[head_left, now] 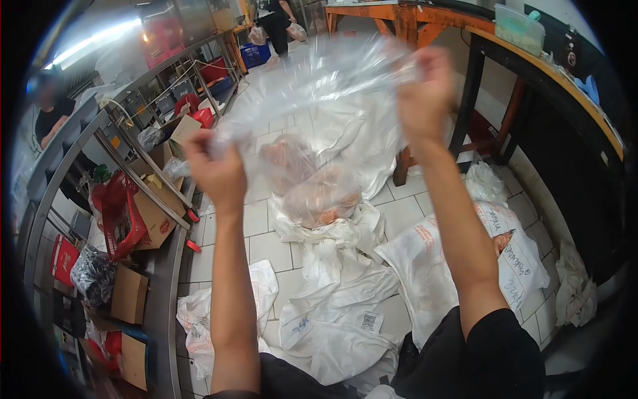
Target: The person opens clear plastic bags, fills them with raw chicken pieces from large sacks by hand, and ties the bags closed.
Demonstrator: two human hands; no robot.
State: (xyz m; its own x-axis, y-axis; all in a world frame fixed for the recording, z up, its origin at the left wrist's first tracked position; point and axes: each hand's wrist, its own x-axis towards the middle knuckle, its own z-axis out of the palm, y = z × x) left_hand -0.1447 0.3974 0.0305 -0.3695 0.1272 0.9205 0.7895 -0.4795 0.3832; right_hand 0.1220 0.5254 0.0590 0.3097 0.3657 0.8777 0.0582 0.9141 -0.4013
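Stretched between my raised hands is a clear plastic bag (319,76), blurred by motion. My left hand (216,169) is closed on its lower left end, and my right hand (425,100) grips the upper right end. Below it on the tiled floor, clear plastic bags (322,196) with pinkish-orange contents lie on a white sack (362,229); what is inside them is unclear. Flattened white sacks (335,319) spread toward my legs. A full white sack with handwriting (425,259) lies beneath my right forearm.
Along the left runs a metal shelf rack (176,286) with a red basket (119,213) and cardboard boxes (129,292). On the right stands a dark table (545,56) holding a plastic tub (520,33). One person (272,23) carries bags at the back; another (56,113) stands left.
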